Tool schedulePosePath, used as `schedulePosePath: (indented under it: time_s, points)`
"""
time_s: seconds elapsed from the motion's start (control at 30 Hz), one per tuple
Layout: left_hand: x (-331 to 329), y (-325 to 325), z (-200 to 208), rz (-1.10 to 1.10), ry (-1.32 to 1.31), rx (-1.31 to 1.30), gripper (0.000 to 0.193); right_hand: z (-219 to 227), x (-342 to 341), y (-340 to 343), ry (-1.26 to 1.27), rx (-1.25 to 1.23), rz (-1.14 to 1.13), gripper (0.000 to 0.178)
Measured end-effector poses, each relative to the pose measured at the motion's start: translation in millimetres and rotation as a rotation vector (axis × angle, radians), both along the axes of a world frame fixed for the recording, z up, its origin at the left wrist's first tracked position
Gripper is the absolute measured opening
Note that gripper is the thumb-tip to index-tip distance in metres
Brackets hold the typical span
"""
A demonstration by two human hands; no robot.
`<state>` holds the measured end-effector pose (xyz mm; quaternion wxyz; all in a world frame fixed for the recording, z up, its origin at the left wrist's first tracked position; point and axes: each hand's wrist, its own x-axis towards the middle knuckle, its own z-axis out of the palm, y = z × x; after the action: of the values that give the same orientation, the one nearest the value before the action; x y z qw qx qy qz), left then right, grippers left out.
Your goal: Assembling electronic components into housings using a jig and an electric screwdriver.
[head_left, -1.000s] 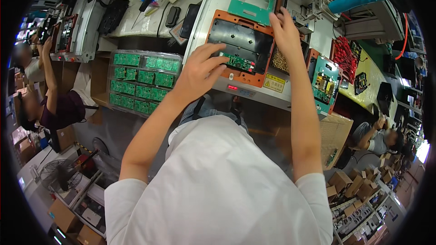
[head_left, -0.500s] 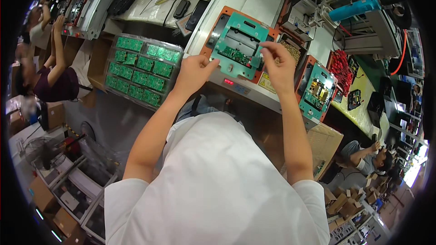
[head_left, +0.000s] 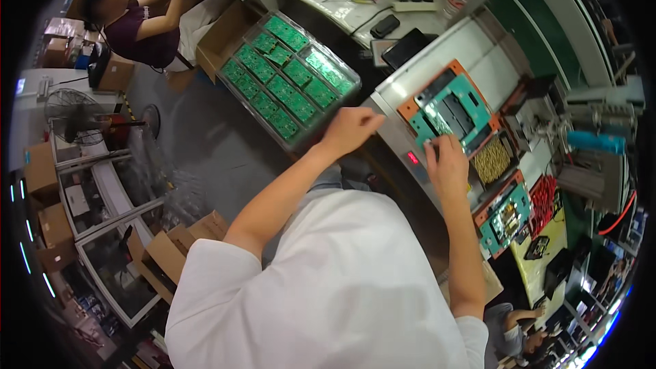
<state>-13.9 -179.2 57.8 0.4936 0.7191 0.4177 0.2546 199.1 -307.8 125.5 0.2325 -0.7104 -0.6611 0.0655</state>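
My left hand (head_left: 352, 130) is closed, fingers curled, with nothing visible in it. It hovers between the bench edge and a clear tray (head_left: 279, 138) holding rows of green circuit boards (head_left: 290, 90). My right hand (head_left: 448, 164) is at the near edge of a teal fixture plate (head_left: 470, 99), which lies on an orange base (head_left: 454, 68). Its thumb and fingertips are pinched together near a small pale spot; what they grip, if anything, is unclear. Inside the plate's opening, a populated circuit board (head_left: 435, 115) sits on the side nearer me.
Right of the fixture are a bin of small brass-coloured parts (head_left: 490, 162), a second teal fixture (head_left: 507, 217) with a board, and red leads (head_left: 543, 199). A blue cylindrical tool (head_left: 596, 141) hangs beyond. One co-worker (head_left: 143, 27) sits at far left, another (head_left: 523, 331) at lower right.
The view has swung, so the bench now appears rotated and farther right. My right hand has gone from the plate's right side to its near edge. My left hand has left the fixture's corner.
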Motion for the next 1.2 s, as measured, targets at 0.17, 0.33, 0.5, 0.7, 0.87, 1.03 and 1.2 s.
schedulePosePath:
  time_s: [0.17, 0.33, 0.5, 0.7, 0.87, 1.03, 1.2]
  points:
    - [-75, 84, -89, 0.437, 0.092, 0.364, 0.021, 27, -2, -27, 0.211, -0.14, -0.193, 0.016]
    - [-121, 173, -143, 0.401, 0.512, 0.477, 0.057, 57, 1, -61, 0.315, -0.121, -0.336, 0.017]
    - [-120, 201, -145, 0.239, 0.764, 0.249, 0.082, 80, -15, -85, 0.298, -0.253, -0.381, 0.018]
    - [-157, 224, -144, 0.212, 0.566, 0.174, 0.053, 93, -39, -93, 0.29, -0.237, -0.37, 0.017]
    - [-156, 197, -36, 0.426, -0.258, -0.406, 0.033, 91, -61, -77, 0.331, -0.044, -0.359, 0.018]
    - [-64, 49, 87, -0.059, -0.344, -0.579, 0.03, 101, -104, -37, 0.496, 0.079, -0.473, 0.038]
    - [7, -13, 106, -0.328, -0.133, -0.405, 0.035, 56, -80, -51, 0.389, 0.019, -0.489, 0.05]
